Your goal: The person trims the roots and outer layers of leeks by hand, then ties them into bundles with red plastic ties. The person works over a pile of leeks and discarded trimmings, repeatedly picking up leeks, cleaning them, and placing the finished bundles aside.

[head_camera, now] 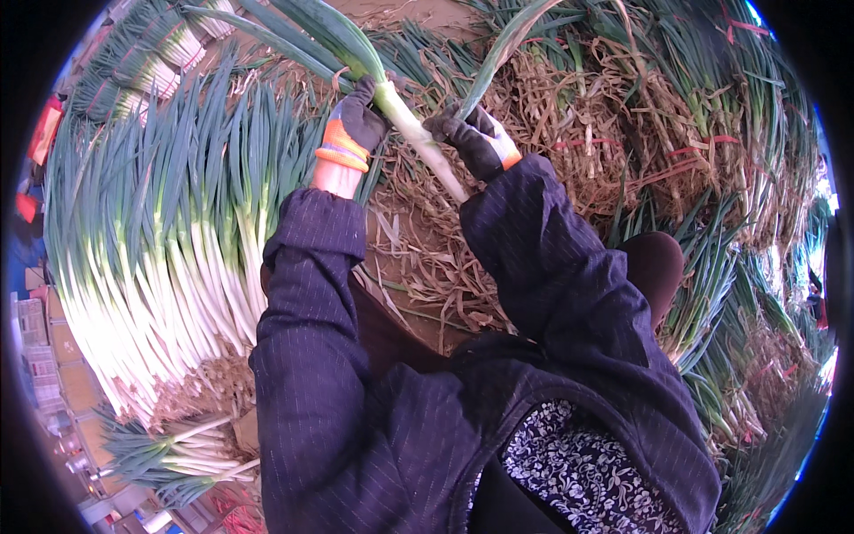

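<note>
My left hand (363, 120), in a dark-palmed glove with an orange cuff, grips a leek-like green onion (423, 143) where its green leaves meet the white stalk. The leaves fan out beyond that hand to the top edge, and the white stalk slants down towards my right sleeve, which hides its root end. In my right hand (477, 137), gloved alike, is a long, partly withered leaf (497, 57) that bends up and over to the right. The fingertips of this hand are close beside the stalk; whether they touch it I cannot tell.
To the left lies a broad row of white-stalked green onions (180, 267), with tied bundles (150, 70) behind. Dry peeled leaves (447, 267) litter the ground between my knees. Untrimmed bundles with red ties (680, 150) are heaped at the right. Red strings (233, 510) lie at the lower left.
</note>
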A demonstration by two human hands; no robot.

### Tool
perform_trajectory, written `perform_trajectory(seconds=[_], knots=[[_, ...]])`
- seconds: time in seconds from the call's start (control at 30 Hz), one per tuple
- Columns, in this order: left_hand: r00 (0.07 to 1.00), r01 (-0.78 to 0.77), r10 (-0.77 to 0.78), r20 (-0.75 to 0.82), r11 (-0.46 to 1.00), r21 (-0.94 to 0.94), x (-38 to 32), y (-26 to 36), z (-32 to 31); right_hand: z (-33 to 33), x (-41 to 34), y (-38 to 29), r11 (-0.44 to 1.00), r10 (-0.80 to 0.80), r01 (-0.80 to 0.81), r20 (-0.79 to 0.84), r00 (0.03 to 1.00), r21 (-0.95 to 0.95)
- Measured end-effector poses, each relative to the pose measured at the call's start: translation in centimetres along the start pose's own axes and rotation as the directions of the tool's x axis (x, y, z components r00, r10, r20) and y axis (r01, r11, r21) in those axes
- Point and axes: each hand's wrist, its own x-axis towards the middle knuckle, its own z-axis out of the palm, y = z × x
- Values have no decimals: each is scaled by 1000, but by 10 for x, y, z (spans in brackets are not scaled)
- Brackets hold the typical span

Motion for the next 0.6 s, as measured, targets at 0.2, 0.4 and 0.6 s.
perform_trajectory(seconds=[0.2,0.4,0.6], knots=[[992,-117,114,52,992,47,8,32,-20,-20,-38,-11,995,33,-12,220,975,-99],[874,-309,337,-350,941,134,22,88,-60,-30,-82,-5,983,169,-131,371,913,-125],[822,-357,371,-431,927,118,27,106,-72,-40,-118,74,663,123,182,345,930,-726]])
